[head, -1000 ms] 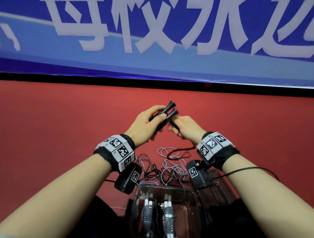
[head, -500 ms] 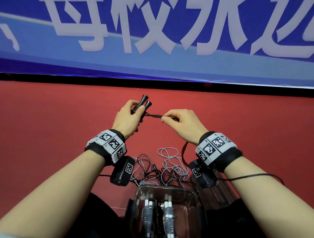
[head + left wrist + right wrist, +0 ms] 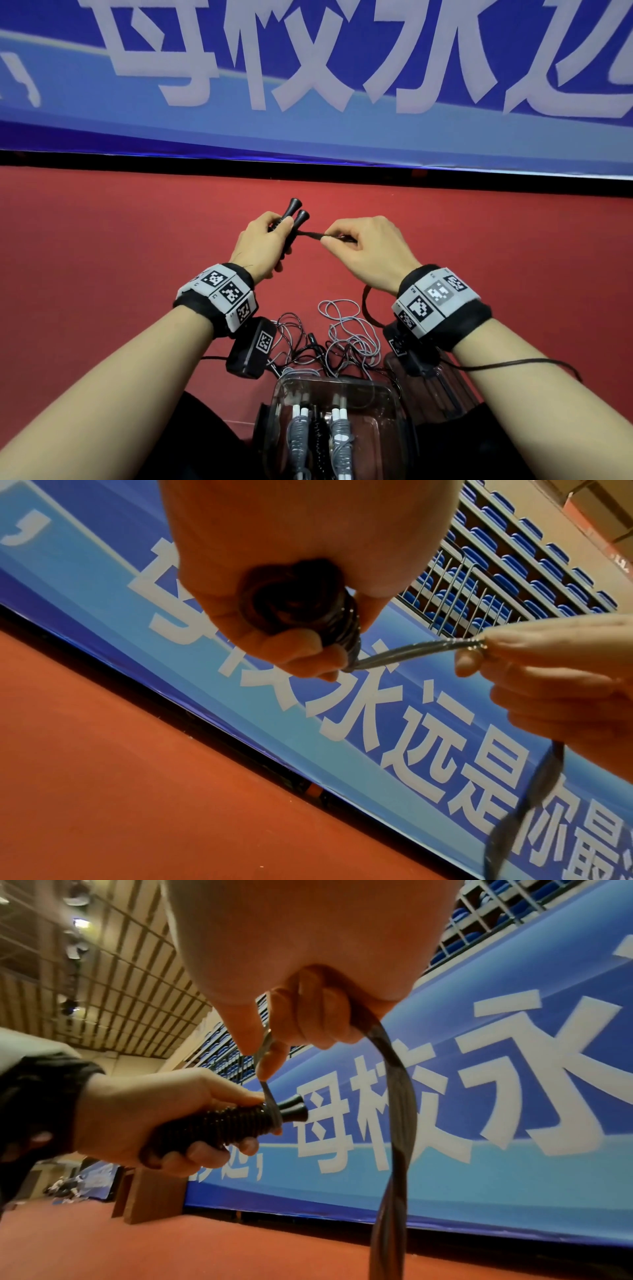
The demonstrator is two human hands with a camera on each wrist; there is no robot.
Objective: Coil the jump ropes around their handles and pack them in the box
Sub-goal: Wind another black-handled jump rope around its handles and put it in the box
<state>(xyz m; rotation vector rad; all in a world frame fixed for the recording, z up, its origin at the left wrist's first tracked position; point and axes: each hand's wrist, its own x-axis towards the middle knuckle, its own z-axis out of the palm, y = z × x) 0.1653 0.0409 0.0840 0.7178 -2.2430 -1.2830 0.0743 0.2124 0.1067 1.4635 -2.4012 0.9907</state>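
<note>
My left hand [image 3: 262, 245] grips a pair of black jump rope handles [image 3: 294, 219] held together, their flared ends pointing up and away. Black rope is wound in turns around the handles [image 3: 219, 1123]. My right hand [image 3: 359, 250] pinches the black rope [image 3: 310, 234] just right of the handles, and the strand between the hands is taut [image 3: 411, 649]. The rest of the rope [image 3: 394, 1123] hangs down from my right fist. The clear plastic box [image 3: 387, 428] stands near me and holds coiled grey ropes with white handles [image 3: 298, 435].
Loose grey and black ropes [image 3: 346, 329] lie tangled on the red floor [image 3: 102, 274] just beyond the box. A blue banner with white characters [image 3: 308, 68] runs along the far edge. A clear lid [image 3: 442, 390] lies right of the box.
My left hand moved left with the handles and tilted them upright. My right hand drew the rope out to the right until it became taut, then both hands held nearly still.
</note>
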